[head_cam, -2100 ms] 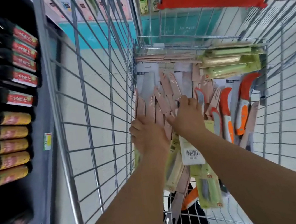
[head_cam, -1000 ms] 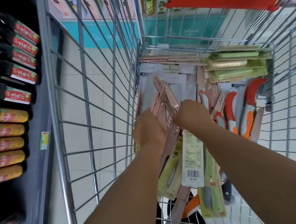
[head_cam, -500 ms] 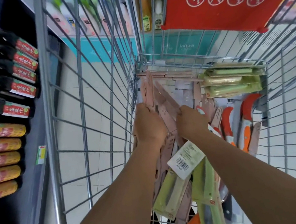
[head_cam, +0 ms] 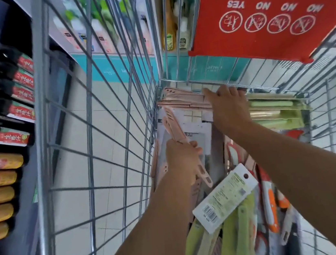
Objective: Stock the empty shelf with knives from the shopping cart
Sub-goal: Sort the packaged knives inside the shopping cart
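Now, head view: both arms reach down into the shopping cart (head_cam: 104, 135), which is a wire basket.
Left hand: the left hand (head_cam: 183, 162) has its fingers curled round a bundle of pink knives (head_cam: 173, 127); the bundle passes through the fist, the far ends stick out beyond the knuckles and other pink ends show below the hand.
Right hand: the right hand (head_cam: 227, 107) is stretched to the far end of the cart, its fingers fairly straight and lying on a flat stack of pink knives (head_cam: 183, 101) against the far wire wall; whether it grips them I cannot tell.
Position of the stack: just under and left of the right fingertips, beyond the left hand.
Other knives in the cart: green packs (head_cam: 276, 113) lie right of the right wrist; orange-handled knives (head_cam: 271, 205) lie under the right forearm; a green pack with a white barcode card (head_cam: 223, 199) lies between the two forearms.
Outside the cart: dark bottles (head_cam: 11, 109) with red and yellow labels stand on a rack at the left; a red sign (head_cam: 265, 14) hangs on the far end of the cart.
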`<action>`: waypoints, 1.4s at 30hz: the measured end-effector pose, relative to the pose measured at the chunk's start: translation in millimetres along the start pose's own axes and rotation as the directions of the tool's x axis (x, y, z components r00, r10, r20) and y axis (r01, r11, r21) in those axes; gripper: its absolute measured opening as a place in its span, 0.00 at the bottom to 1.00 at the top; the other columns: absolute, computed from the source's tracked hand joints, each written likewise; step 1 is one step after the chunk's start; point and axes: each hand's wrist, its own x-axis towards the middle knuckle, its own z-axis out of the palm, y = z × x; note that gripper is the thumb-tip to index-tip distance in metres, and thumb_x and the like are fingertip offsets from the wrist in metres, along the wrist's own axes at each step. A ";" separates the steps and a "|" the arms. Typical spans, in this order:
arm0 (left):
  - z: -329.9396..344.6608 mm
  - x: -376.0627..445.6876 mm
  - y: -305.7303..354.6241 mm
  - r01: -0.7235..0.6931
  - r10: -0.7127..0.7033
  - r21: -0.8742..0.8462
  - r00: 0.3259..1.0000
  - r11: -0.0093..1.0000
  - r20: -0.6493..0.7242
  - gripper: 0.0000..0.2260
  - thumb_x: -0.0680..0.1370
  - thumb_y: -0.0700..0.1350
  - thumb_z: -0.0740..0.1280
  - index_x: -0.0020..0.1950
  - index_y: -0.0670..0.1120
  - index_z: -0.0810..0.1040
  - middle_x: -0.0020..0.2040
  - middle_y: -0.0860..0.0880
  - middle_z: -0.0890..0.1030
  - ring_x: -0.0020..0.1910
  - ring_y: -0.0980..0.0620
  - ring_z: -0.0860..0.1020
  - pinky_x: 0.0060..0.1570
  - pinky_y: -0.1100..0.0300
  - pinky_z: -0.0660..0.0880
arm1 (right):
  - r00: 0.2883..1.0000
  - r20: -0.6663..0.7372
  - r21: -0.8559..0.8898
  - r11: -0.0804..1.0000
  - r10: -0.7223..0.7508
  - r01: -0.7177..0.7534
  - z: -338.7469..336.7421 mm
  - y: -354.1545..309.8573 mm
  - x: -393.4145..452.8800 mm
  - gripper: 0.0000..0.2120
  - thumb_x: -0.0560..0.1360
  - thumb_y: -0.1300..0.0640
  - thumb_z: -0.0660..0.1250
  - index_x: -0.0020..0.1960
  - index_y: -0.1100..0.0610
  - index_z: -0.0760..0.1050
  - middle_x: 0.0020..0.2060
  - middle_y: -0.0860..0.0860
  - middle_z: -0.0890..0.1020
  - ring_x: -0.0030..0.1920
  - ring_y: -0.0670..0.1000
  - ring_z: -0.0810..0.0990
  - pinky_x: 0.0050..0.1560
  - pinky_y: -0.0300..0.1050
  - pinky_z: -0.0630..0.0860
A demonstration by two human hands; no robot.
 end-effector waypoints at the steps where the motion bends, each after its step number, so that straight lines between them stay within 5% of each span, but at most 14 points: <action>1: 0.8 1.0 1.3 0.006 -0.006 -0.015 1.000 1.000 0.013 0.10 0.80 0.34 0.54 0.58 0.44 0.68 0.44 0.45 0.78 0.39 0.49 0.77 0.41 0.55 0.74 | 1.000 -0.001 -0.009 1.000 -0.009 0.009 1.5 0.7 5.1 0.34 0.70 0.69 0.60 0.74 0.51 0.60 0.59 0.59 0.73 0.61 0.60 0.69 0.61 0.52 0.64; 8: -0.7 11.7 4.0 0.071 -0.071 -0.010 0.997 0.997 -0.011 0.12 0.81 0.38 0.56 0.62 0.44 0.72 0.52 0.44 0.82 0.29 0.56 0.77 0.24 0.63 0.70 | 0.994 0.097 0.018 0.999 -0.044 0.042 14.8 -3.7 21.4 0.34 0.69 0.68 0.63 0.73 0.56 0.59 0.66 0.56 0.69 0.67 0.59 0.65 0.67 0.52 0.60; 12: 4.3 17.1 4.5 0.063 -0.061 0.033 0.997 0.997 -0.054 0.12 0.80 0.45 0.59 0.60 0.43 0.76 0.47 0.45 0.82 0.42 0.44 0.81 0.44 0.51 0.79 | 0.998 0.052 0.304 0.953 -0.025 0.008 9.8 -11.4 0.1 0.16 0.79 0.59 0.55 0.65 0.56 0.70 0.62 0.56 0.75 0.61 0.57 0.72 0.63 0.52 0.67; 15: 10.5 15.1 13.9 0.092 -0.095 -0.119 0.995 0.989 -0.023 0.10 0.79 0.38 0.60 0.58 0.41 0.76 0.39 0.45 0.79 0.31 0.51 0.78 0.33 0.59 0.77 | 0.953 0.265 0.557 0.830 -0.146 -0.028 -5.5 -18.7 -23.3 0.16 0.82 0.53 0.54 0.61 0.57 0.76 0.55 0.54 0.80 0.52 0.52 0.77 0.53 0.46 0.73; 18: 17.4 5.7 28.5 0.092 -0.090 -0.229 0.996 0.969 0.020 0.12 0.79 0.34 0.60 0.61 0.39 0.75 0.42 0.44 0.79 0.31 0.55 0.78 0.23 0.68 0.72 | 0.933 0.287 0.590 0.807 -0.218 0.007 -11.8 -18.5 -33.9 0.15 0.82 0.52 0.56 0.57 0.58 0.78 0.48 0.54 0.82 0.45 0.51 0.78 0.44 0.43 0.73; 21: 24.2 1.5 36.0 0.044 -0.036 -0.239 0.999 0.970 0.037 0.11 0.80 0.37 0.60 0.61 0.38 0.74 0.40 0.46 0.79 0.31 0.56 0.77 0.26 0.67 0.74 | 0.970 0.198 0.635 0.772 -0.138 -0.020 -11.6 -12.4 -28.9 0.13 0.80 0.52 0.59 0.52 0.56 0.80 0.40 0.52 0.83 0.41 0.51 0.80 0.43 0.47 0.75; 23: 23.0 7.2 33.8 -0.050 0.050 0.001 0.998 0.999 -0.044 0.13 0.80 0.41 0.62 0.64 0.43 0.74 0.50 0.46 0.80 0.42 0.52 0.80 0.38 0.60 0.78 | 0.991 0.113 0.580 0.814 -0.075 -0.004 -9.5 -8.9 -20.7 0.11 0.80 0.55 0.60 0.53 0.55 0.80 0.41 0.52 0.83 0.41 0.53 0.79 0.40 0.46 0.74; 26: 7.7 7.2 22.2 -0.226 0.301 0.549 0.952 0.805 -0.050 0.19 0.80 0.41 0.61 0.72 0.46 0.67 0.67 0.46 0.71 0.62 0.47 0.74 0.54 0.62 0.70 | 1.000 0.004 0.432 0.902 0.021 -0.021 -6.2 -4.9 -2.3 0.17 0.78 0.64 0.58 0.62 0.52 0.76 0.51 0.55 0.82 0.48 0.57 0.80 0.49 0.48 0.77; 29: -13.6 -0.3 -0.9 -0.270 0.397 0.814 0.916 0.514 0.053 0.20 0.80 0.41 0.60 0.73 0.48 0.65 0.69 0.44 0.65 0.69 0.45 0.63 0.60 0.57 0.65 | 0.996 -0.081 0.366 0.930 0.043 -0.011 1.7 -3.8 15.7 0.24 0.73 0.72 0.57 0.63 0.53 0.75 0.54 0.57 0.79 0.55 0.59 0.77 0.54 0.50 0.75; 32: -29.0 -1.8 -26.0 -0.256 0.395 0.905 0.912 0.340 0.110 0.21 0.79 0.41 0.61 0.72 0.50 0.65 0.72 0.47 0.62 0.73 0.45 0.55 0.70 0.48 0.61 | 0.990 -0.125 0.320 0.947 0.064 -0.020 14.4 -1.5 26.5 0.26 0.73 0.72 0.57 0.64 0.51 0.75 0.57 0.52 0.78 0.58 0.57 0.73 0.58 0.49 0.70; 42: -39.7 -7.7 -49.9 -0.269 0.430 0.938 0.889 0.219 0.155 0.23 0.79 0.49 0.61 0.73 0.51 0.60 0.71 0.47 0.58 0.72 0.46 0.53 0.73 0.51 0.53 | 1.000 -0.015 0.319 0.948 0.022 -0.016 24.0 -9.3 -15.3 0.22 0.77 0.61 0.57 0.70 0.52 0.67 0.69 0.51 0.70 0.69 0.56 0.65 0.70 0.53 0.57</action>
